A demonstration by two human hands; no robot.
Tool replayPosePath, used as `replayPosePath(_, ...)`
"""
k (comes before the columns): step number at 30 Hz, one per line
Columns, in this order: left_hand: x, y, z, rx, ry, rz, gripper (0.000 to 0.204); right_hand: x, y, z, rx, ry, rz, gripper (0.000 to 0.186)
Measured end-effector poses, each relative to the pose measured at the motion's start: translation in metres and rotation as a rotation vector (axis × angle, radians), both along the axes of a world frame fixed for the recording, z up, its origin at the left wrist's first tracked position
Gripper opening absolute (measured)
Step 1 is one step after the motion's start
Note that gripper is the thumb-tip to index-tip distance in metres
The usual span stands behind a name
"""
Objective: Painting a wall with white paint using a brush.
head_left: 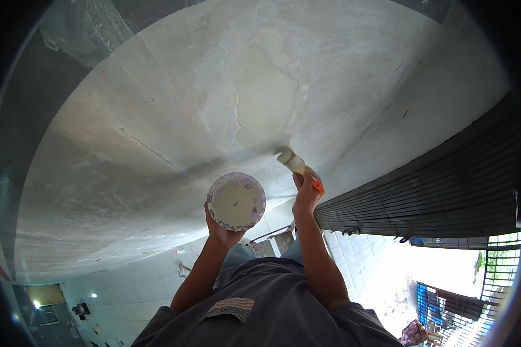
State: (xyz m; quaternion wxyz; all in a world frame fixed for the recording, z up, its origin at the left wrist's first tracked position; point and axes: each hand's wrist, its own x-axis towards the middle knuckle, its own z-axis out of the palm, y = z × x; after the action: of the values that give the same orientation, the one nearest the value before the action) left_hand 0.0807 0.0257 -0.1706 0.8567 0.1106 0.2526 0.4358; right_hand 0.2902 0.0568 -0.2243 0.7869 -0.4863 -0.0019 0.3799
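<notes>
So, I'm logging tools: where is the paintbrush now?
In the head view, the paintbrush is right of centre, in the right hand, near the bottom of the pale patch, up and right of the round tub.

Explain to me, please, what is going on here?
A person is working at a large pale wall. The right hand holds a flat brush, its bristles near the lower end of an irregular, yellowish patch; whether they touch the wall is unclear. The left hand supports a round tub with pale, paint-like contents.
</notes>
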Motion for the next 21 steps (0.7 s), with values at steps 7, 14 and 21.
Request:
replayPosePath(7, -0.002, 0.002, -0.009, 0.046, -0.017, 0.022, 0.065, 0.034, 0.019, 0.136, 0.216, -0.346, -0.002, 0.025)
replayPosePath(14, -0.002, 0.002, -0.009, 0.032, 0.021, 0.023, 0.064, 0.046, 0.024, 0.148, 0.712, -0.151, -0.087, 0.027)
replayPosePath(21, -0.003, 0.003, -0.010, -0.006, 0.035, 0.007, 0.068, 0.006, 0.011, -0.026, 0.122, -0.026, -0.038, 0.034)
